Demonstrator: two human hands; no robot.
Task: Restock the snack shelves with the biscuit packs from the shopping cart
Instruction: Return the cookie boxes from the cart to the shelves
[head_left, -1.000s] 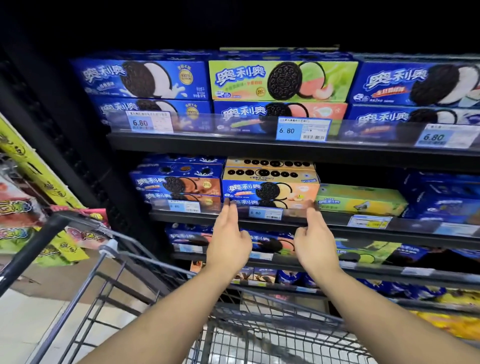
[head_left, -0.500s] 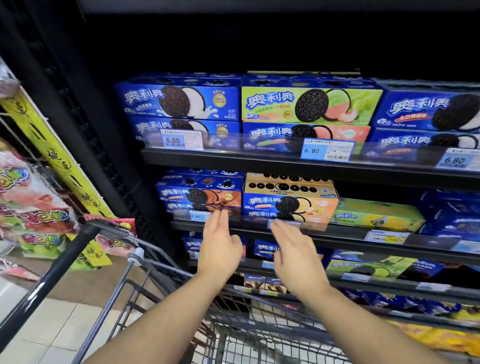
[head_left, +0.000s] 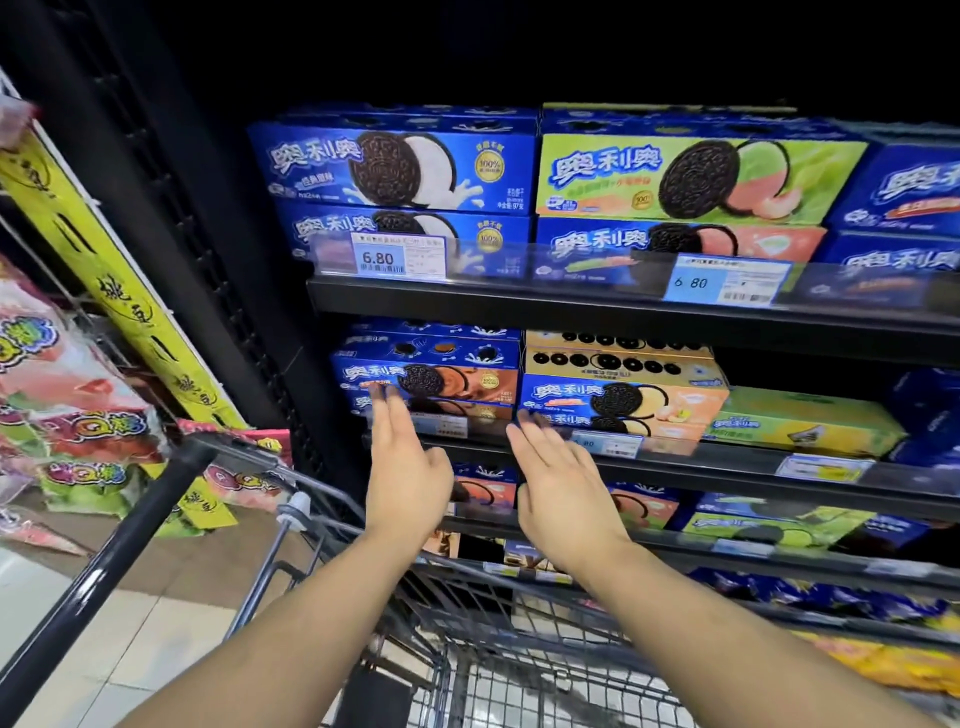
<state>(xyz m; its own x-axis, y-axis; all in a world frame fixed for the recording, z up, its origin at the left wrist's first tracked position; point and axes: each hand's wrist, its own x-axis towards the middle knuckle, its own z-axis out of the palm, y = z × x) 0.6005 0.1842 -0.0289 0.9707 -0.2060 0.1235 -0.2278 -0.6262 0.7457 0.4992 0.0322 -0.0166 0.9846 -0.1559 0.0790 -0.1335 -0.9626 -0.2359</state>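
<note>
Restocking seems to sit between two packs: the left hand (head_left: 408, 467) and the right hand (head_left: 563, 491) are both flat and empty, fingers straight and together, palms facing the middle shelf (head_left: 717, 475). The left fingertips (head_left: 387, 415) overlap the lower of the blue packs (head_left: 431, 379) stacked at that shelf's left end, and the right fingertips (head_left: 535, 447) lie over the price rail (head_left: 608, 444) below the orange pack (head_left: 623, 402); blur hides whether either hand touches anything. Every one of the biscuit packs (head_left: 395, 166) in view stands on the shelves, two high on the upper shelf (head_left: 519, 306) and on the middle one, with a single flat green pack (head_left: 800, 426) further right and dark room above it. The shopping cart (head_left: 519, 691) is directly beneath the forearms, yet the part of its wire basket that shows holds no pack I can make out. The next move likely calls for lowering a hand into the basket, gripping a fresh pack by its long sides and lifting it over the rail into that gap above the green pack. Shelving is black metal with clear tag strips; bagged sweets (head_left: 67, 405) hang on a rack to the left beside a yellow strip (head_left: 104, 270), over a pale tiled floor (head_left: 78, 649).
</note>
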